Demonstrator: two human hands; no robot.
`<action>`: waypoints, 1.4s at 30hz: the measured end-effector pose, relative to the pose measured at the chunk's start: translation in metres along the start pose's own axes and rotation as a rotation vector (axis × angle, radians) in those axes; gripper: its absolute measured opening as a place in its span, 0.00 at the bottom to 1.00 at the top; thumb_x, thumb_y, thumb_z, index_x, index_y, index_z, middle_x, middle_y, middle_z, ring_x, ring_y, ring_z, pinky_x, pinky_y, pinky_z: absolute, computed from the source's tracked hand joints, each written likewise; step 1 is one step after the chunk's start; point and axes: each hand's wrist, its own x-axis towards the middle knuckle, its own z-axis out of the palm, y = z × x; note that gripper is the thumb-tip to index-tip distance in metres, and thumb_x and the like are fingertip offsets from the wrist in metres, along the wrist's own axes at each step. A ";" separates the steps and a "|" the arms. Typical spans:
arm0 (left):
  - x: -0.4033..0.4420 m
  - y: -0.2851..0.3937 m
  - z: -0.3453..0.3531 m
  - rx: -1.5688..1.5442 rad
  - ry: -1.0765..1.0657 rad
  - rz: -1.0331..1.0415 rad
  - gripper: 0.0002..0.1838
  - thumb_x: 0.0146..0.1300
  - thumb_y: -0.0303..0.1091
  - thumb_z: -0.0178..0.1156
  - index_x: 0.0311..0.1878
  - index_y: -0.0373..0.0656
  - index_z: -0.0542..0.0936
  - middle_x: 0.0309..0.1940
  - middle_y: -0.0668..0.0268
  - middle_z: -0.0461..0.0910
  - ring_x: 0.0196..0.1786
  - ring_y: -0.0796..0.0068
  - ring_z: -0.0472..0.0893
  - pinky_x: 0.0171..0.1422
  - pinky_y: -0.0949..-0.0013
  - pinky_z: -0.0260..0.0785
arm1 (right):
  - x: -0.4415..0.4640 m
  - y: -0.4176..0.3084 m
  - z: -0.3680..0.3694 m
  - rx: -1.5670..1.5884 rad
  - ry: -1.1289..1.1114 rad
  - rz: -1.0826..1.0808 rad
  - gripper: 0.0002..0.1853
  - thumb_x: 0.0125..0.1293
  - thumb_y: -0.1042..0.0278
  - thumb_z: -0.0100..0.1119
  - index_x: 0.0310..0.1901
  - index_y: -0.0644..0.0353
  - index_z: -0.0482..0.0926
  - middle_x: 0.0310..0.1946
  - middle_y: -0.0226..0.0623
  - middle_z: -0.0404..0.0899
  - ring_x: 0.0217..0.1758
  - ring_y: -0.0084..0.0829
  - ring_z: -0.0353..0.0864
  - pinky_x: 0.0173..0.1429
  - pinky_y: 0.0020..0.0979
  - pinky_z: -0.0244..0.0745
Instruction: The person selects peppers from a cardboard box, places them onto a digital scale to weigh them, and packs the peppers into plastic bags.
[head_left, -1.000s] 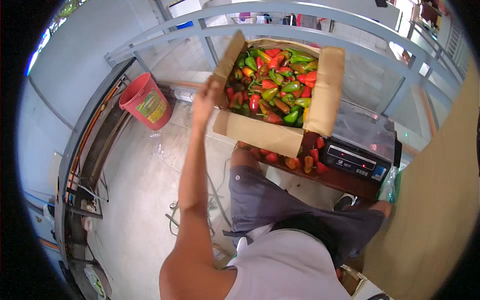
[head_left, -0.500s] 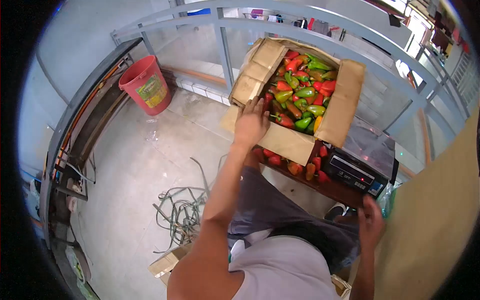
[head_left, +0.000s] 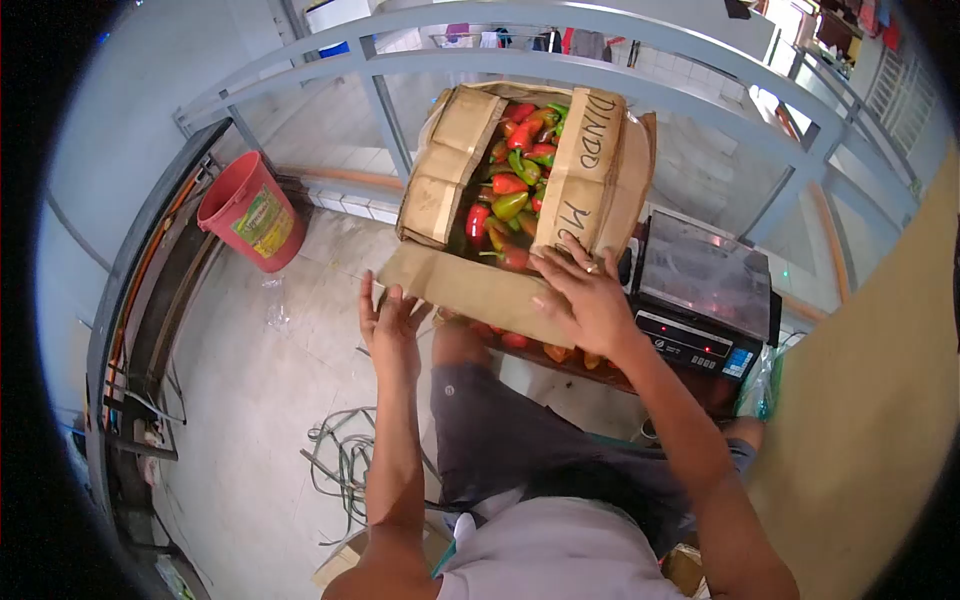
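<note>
Red and green peppers fill a cardboard box in front of me. Its left flap and right flap are folded partly over them; the right one bears handwritten black letters. The front flap slants out toward me. At that flap's left corner is my left hand, its fingers raised and spread. My right hand lies with fingers stretched over the near end of the right flap, the thumb over the front flap. More peppers show below the front flap, partly hidden by it.
A black digital scale stands right of the box. Behind runs a grey metal railing. A red bucket sits on the floor at left, and tangled green straps lie nearer me. A large tan panel borders the right side.
The box's right flap has swung inward over the peppers, showing its writing. My right hand has come up from below the scale to the box. My left hand has shifted to the front flap's left corner.
</note>
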 end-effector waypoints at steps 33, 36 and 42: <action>0.027 -0.007 0.053 1.442 -0.601 0.544 0.16 0.58 0.46 0.71 0.30 0.43 0.79 0.26 0.56 0.81 0.34 0.51 0.83 0.43 0.53 0.75 | 0.192 0.106 -0.028 -0.405 -0.356 -0.290 0.18 0.70 0.48 0.59 0.33 0.52 0.88 0.41 0.32 0.85 0.55 0.38 0.82 0.75 0.61 0.53; 0.030 -0.006 0.062 1.436 -0.599 0.431 0.16 0.56 0.44 0.73 0.30 0.42 0.80 0.24 0.57 0.81 0.32 0.51 0.83 0.38 0.54 0.75 | 0.180 0.100 -0.042 -0.456 -0.117 -0.463 0.25 0.72 0.40 0.52 0.33 0.50 0.89 0.36 0.31 0.84 0.51 0.36 0.81 0.75 0.56 0.54; 0.039 0.013 0.071 1.448 -0.600 0.478 0.14 0.54 0.40 0.75 0.34 0.42 0.82 0.25 0.57 0.83 0.30 0.53 0.84 0.37 0.57 0.76 | 0.115 0.097 -0.107 -0.430 0.078 -0.363 0.20 0.70 0.46 0.58 0.30 0.52 0.87 0.35 0.33 0.81 0.51 0.37 0.79 0.73 0.55 0.56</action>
